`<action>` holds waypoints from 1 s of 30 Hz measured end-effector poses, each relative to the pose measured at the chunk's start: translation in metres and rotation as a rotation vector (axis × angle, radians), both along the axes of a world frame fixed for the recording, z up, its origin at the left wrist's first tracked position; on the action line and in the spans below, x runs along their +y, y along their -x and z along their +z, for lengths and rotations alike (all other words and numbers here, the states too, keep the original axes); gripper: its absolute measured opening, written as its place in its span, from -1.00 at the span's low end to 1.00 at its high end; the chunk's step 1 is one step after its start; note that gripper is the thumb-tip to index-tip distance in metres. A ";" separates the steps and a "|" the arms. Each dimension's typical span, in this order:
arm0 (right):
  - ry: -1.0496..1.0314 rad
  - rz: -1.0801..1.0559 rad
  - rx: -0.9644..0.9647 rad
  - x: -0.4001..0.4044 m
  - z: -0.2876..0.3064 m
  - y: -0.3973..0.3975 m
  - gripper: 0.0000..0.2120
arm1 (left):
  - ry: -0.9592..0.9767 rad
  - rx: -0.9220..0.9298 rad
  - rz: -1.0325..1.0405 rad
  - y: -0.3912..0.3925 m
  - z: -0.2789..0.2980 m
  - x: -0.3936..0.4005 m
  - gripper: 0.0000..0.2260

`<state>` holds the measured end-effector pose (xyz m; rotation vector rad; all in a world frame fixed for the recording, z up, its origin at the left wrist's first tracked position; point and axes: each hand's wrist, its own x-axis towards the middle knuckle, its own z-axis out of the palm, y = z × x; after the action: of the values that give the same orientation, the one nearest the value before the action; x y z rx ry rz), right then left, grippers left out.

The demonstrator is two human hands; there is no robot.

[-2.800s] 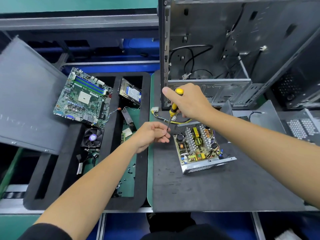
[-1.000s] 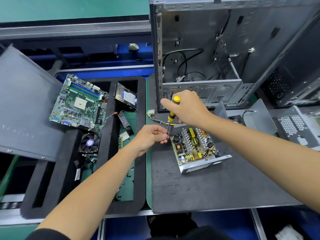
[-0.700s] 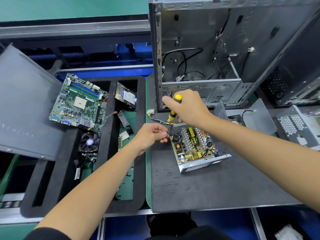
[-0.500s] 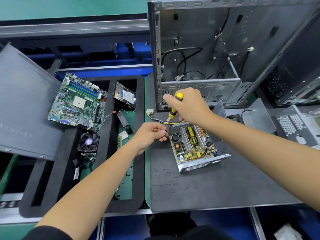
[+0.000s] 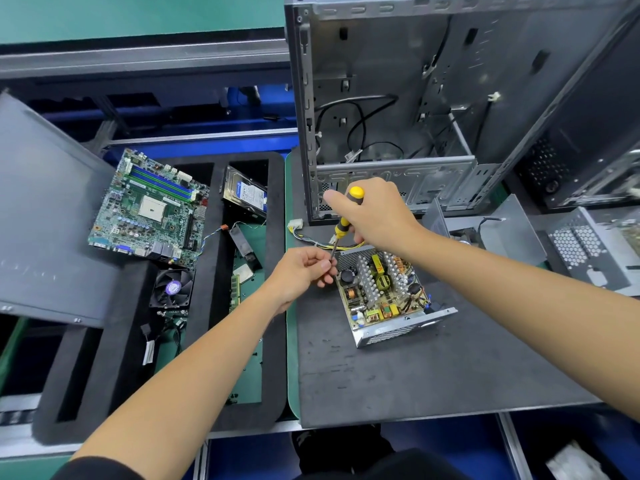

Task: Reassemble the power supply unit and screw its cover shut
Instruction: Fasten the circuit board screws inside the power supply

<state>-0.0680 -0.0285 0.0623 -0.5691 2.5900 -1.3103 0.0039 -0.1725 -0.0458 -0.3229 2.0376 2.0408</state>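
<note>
The left hand [image 5: 304,270] pinches the screwdriver [image 5: 341,228] shaft near its tip; whether a screw sits there is too small to tell. The right hand [image 5: 377,216], at one o'clock from it, is clenched around the yellow handle. At four o'clock of the hands, on the grey mat [image 5: 415,368], lies the power supply unit [image 5: 384,292]: uncovered, board, heatsinks and coils exposed. Judging by that, the cover and its screws remain to be fitted.
</note>
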 end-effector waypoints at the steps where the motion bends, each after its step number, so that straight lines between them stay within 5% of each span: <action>1: -0.008 0.003 -0.002 0.000 0.000 0.000 -0.58 | 0.041 0.014 0.003 0.000 0.000 0.001 -0.84; 17: -0.353 0.199 0.137 0.000 -0.012 -0.004 -0.64 | 0.336 -0.068 -0.057 0.007 -0.026 -0.019 -0.86; 30: -0.379 0.218 0.127 -0.003 -0.029 -0.004 -0.69 | 0.555 -0.110 -0.158 0.017 -0.041 -0.009 -0.84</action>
<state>-0.0637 -0.0312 0.0338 -0.8523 2.6833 -0.7138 -0.0128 -0.1813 -0.0872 -0.3459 2.4365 1.3087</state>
